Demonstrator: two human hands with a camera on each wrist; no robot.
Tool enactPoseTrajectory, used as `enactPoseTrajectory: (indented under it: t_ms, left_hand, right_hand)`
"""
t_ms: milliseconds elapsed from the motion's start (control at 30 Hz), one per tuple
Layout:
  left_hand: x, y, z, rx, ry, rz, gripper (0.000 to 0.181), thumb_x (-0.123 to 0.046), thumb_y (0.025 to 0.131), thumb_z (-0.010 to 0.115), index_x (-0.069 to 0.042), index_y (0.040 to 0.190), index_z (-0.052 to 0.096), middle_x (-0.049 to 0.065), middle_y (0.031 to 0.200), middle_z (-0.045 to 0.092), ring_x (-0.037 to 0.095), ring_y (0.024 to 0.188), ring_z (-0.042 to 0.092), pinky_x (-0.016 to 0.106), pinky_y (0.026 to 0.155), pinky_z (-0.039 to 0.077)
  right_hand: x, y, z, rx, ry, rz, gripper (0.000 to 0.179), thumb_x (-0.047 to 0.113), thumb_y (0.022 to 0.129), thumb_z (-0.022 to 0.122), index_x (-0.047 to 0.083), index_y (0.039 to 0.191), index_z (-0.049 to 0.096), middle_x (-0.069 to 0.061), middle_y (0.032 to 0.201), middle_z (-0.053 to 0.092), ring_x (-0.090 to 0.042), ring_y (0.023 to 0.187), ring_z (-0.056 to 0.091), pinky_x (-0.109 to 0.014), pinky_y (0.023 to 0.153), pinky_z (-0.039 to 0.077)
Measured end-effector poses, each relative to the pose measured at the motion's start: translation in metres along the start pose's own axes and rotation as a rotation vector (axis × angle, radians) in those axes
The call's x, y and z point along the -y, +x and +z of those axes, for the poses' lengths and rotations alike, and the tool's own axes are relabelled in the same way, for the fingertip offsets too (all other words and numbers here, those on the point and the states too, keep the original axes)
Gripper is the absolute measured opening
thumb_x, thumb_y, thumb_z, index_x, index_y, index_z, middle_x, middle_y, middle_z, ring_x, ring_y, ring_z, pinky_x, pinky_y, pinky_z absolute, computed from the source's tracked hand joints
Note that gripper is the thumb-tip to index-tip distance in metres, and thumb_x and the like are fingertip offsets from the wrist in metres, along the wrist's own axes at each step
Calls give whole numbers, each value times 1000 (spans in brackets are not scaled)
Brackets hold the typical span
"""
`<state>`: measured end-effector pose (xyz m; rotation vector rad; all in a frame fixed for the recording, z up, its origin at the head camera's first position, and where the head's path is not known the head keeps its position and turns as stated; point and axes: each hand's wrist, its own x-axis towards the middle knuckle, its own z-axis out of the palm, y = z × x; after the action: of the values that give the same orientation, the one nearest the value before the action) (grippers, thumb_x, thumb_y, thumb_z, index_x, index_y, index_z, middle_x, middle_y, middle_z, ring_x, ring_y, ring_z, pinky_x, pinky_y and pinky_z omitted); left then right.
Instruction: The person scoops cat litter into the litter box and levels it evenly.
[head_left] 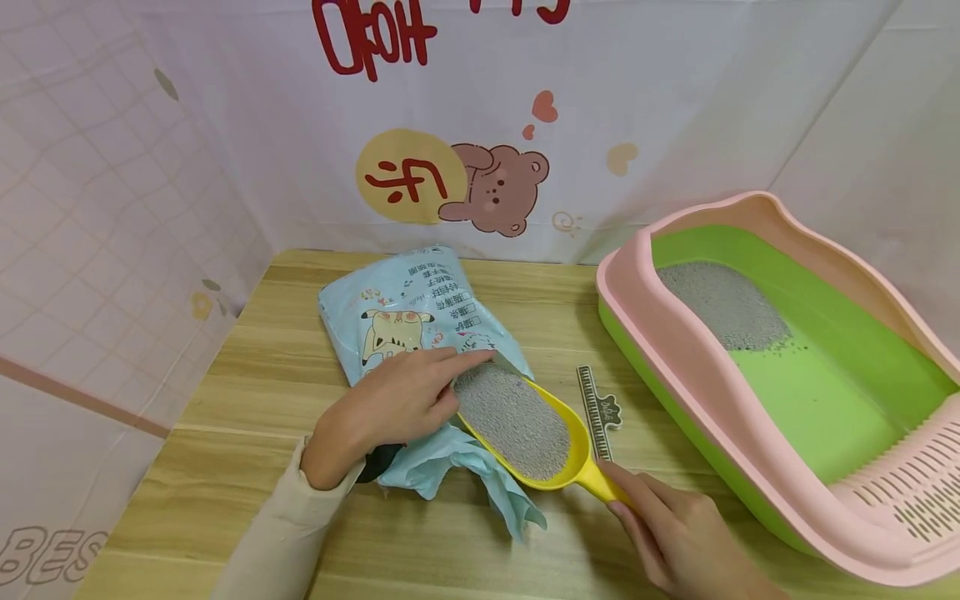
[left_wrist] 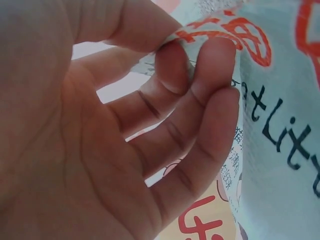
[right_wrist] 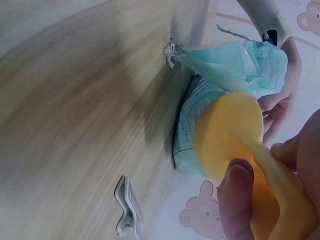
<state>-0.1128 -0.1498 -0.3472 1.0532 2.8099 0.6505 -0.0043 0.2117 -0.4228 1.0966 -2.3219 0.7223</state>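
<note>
My right hand (head_left: 678, 529) grips the handle of a yellow scoop (head_left: 581, 450), which is heaped with grey cat litter (head_left: 517, 421). The scoop's front end is at the mouth of a light blue litter bag (head_left: 420, 308) lying on the table. My left hand (head_left: 401, 396) is at that mouth; in the left wrist view, its thumb and fingers pinch the edge of the bag (left_wrist: 280, 115). A loose flap of the bag (head_left: 450, 458) hangs toward me below the scoop. The right wrist view shows the scoop's underside (right_wrist: 225, 135) raised off the table. The bag's inside is hidden.
At the right stands a green litter box (head_left: 817, 408) with a pink rim (head_left: 675, 333) and a pile of grey litter (head_left: 723, 304) at its far end. Between bag and box lies a bag clip (head_left: 596, 412). A printed cloth (head_left: 300, 150) hangs behind the wooden table (head_left: 247, 400).
</note>
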Motion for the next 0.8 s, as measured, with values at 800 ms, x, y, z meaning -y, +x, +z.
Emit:
enactPoseTrajectory:
  t_ms: [800]
  left_hand:
    - [2,1,3,7,-30,-12,70,0,93,58,-16,161,57,-6,89,56,10,72,50,30,63,47]
  right_hand:
    - [3,-18,-24,-65,-1,27,49,36,118,49,-4,131,74,-2,94,76,9,65,48,-9,56,39]
